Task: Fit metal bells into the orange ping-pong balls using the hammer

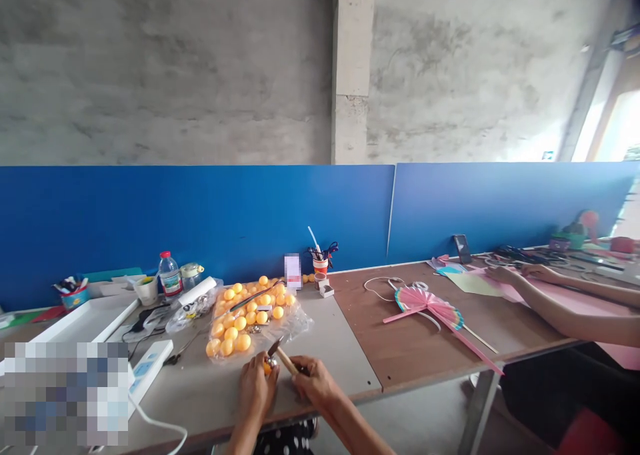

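Observation:
Close to the table's front edge, my left hand (257,383) is closed around an orange ball (268,368) that looks like a ping-pong ball. Something small and shiny sits at the top of that ball, too small to name. My right hand (316,380) grips the light wooden handle of a small hammer (287,360). The hammer's dark head is up beside the held ball; whether they touch I cannot tell. Just beyond my hands, several orange ping-pong balls (241,323) lie in and on a clear plastic bag (295,323).
Left stand a white power strip (150,370), a white tray (107,316) and a water bottle (170,275). A pen cup (320,264) and small white box (326,289) are behind. Rightwards lie a pink paper fan (425,300) and a co-worker's arms (550,315) over pink paper.

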Demonstrator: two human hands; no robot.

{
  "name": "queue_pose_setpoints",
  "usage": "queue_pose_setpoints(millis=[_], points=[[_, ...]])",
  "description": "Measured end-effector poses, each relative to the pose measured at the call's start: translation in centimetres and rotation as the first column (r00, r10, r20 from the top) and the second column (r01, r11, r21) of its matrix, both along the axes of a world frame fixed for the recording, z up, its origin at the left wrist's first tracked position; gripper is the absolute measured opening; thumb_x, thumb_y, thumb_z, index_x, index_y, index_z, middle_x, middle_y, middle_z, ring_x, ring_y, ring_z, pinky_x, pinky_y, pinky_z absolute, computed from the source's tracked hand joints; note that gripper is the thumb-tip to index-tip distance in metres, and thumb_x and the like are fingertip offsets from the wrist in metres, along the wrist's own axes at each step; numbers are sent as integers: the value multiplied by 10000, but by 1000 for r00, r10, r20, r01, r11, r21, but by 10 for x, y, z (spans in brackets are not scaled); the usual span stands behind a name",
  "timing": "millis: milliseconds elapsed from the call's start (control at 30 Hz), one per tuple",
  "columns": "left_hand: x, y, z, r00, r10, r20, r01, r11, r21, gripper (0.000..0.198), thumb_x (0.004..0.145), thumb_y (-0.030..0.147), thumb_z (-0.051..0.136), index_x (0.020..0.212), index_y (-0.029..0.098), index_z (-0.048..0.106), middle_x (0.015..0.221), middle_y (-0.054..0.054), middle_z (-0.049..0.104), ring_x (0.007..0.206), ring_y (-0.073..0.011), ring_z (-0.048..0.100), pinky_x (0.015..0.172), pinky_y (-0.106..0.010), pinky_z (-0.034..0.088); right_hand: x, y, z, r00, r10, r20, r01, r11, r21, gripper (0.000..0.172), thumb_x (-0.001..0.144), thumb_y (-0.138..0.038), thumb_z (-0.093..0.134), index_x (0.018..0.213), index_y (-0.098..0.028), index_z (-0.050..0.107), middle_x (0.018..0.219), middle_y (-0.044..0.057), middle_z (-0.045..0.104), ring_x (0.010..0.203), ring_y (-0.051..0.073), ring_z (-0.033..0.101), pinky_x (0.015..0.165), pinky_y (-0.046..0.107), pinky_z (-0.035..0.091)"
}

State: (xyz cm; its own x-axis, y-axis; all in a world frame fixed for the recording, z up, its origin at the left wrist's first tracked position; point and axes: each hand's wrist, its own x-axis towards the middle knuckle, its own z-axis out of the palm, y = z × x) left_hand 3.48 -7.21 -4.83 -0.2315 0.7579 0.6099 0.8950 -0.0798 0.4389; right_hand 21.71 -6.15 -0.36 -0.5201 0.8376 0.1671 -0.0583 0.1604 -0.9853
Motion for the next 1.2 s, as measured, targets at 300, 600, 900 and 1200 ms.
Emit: queue_pose_setpoints(millis=[300,600,900,1200], points=[[-1,-2,-2,999,-3,-51,5,1000,23,315,831,340,492,1035,144,632,939,-109,723,865,-262,666,789,-375,516,-1,2,-1,1000,18,22,-18,1000,11,353,660,-239,558,963,-154,718,549,-56,442,434,63,341,428,193,275],[0,0,-3,998,26,-55,-24,999,42,286,805,315,504,1002,157,639,901,-96,725,814,-246,659,754,-360,515,-1,3,-3,999,21,45,-21,1000,6,301,630,-209,549,874,-143,712,582,-48,466,463,64,357,444,193,279],[0,-2,-2,1000,7,-26,-7,1000,-3,324,810,303,480,1051,152,635,915,-95,726,854,-263,661,789,-379,516,-1,0,1,997,48,60,-47,999,-17,366,617,-218,542,925,-134,720,550,-57,451,451,63,355,445,194,278],[0,0,-2,1000,8,11,-8,1000,-2,327,814,336,469,1013,154,654,941,-108,731,865,-268,665,799,-383,519,-1,5,-8,997,13,74,-14,1000,18,333,655,-243,579,941,-141,714,594,-44,485,477,72,389,468,198,318]])
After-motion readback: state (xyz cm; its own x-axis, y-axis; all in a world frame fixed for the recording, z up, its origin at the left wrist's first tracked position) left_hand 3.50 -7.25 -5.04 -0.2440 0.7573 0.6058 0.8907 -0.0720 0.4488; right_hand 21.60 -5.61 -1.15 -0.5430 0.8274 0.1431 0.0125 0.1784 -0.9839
